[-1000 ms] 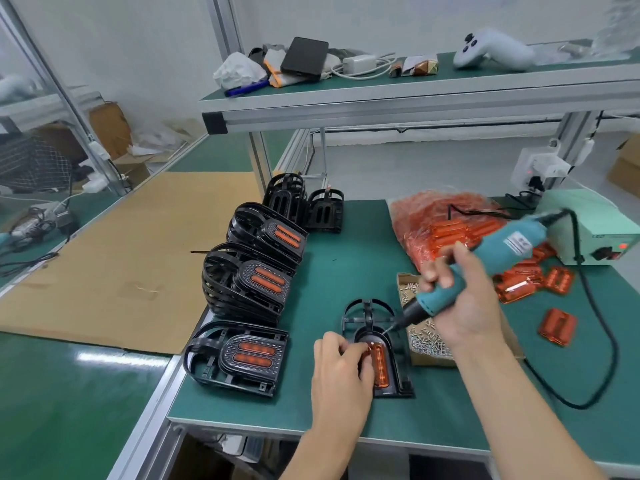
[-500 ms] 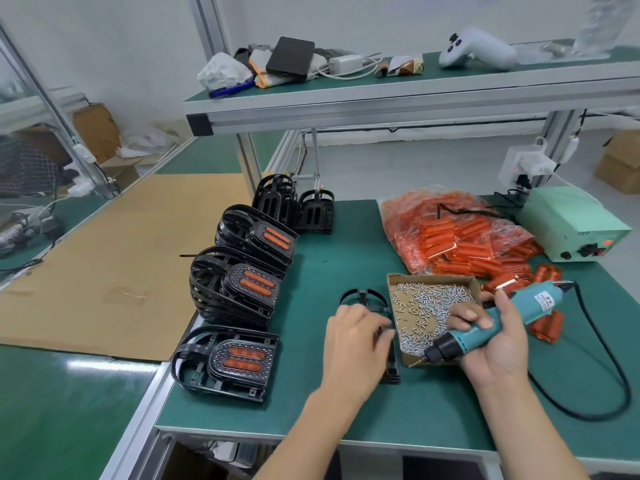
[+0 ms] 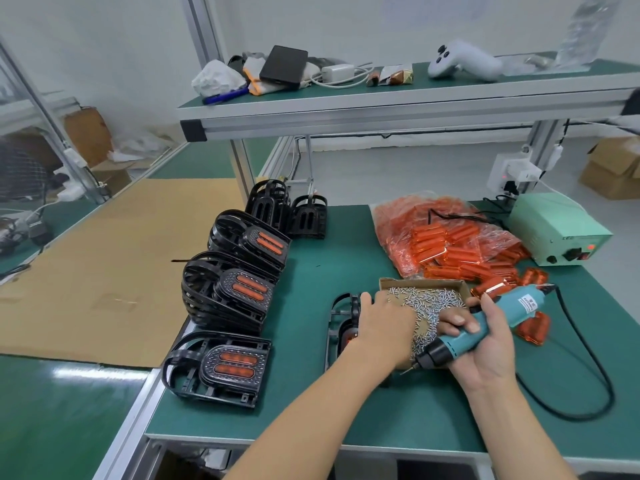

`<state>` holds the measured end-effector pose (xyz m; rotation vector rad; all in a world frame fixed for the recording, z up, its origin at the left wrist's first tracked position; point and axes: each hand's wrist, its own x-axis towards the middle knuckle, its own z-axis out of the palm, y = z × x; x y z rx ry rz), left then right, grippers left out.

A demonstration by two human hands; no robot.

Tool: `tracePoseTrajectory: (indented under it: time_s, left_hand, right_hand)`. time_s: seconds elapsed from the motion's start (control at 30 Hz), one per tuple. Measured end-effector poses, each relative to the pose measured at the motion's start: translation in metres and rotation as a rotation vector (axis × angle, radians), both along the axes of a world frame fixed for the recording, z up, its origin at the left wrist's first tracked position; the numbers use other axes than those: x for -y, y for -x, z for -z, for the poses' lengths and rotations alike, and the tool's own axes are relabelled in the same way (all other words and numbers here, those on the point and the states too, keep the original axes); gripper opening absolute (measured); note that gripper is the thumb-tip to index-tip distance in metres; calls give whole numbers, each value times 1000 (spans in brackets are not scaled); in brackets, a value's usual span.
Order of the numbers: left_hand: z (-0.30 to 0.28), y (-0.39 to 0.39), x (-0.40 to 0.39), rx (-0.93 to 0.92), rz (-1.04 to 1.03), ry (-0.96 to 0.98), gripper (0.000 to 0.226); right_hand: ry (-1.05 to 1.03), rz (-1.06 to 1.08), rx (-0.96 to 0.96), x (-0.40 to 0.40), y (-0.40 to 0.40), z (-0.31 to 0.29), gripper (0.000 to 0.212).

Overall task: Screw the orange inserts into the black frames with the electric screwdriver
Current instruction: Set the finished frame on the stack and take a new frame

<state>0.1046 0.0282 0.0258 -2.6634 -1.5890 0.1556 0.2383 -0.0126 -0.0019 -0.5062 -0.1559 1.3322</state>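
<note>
Reaching from the left, my left hand (image 3: 382, 329) lies over the black frame (image 3: 337, 327) with its orange insert (image 3: 347, 338) on the green bench mat (image 3: 346, 258), long axis running away from me. My fingertips extend right into the cardboard tray of screws (image 3: 429, 299); whether they pinch a screw I cannot tell. Further right, my right hand (image 3: 485, 344) has its fingers curled round the teal electric screwdriver (image 3: 485, 327), bit pointing down-left toward the frame, so my left hand is nearer.
</note>
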Motion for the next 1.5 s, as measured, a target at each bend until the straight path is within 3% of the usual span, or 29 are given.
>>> tracePoseTrajectory:
  time_s: [0.17, 0.23, 0.5, 0.67, 0.87, 1.5]
  left_hand:
    - [4, 12, 6, 169, 15, -58, 14]
    - [4, 13, 7, 318, 13, -43, 8]
    - [-2, 27, 33, 939, -138, 228, 9]
    - [4, 56, 59, 1190, -264, 327, 18]
    - [13, 88, 90, 1252, -377, 344, 4]
    - [13, 87, 108, 1481, -557, 206, 18]
  right_hand:
    - [7, -1, 8, -1, 1, 0, 23]
    - [14, -1, 12, -1, 1, 1, 22]
    - [17, 2, 15, -1, 1, -1, 22]
    - [22, 3, -6, 0, 1, -1, 23]
    - [23, 36, -58, -1, 8, -10, 25]
    - [-41, 57, -101, -1, 48, -30, 26]
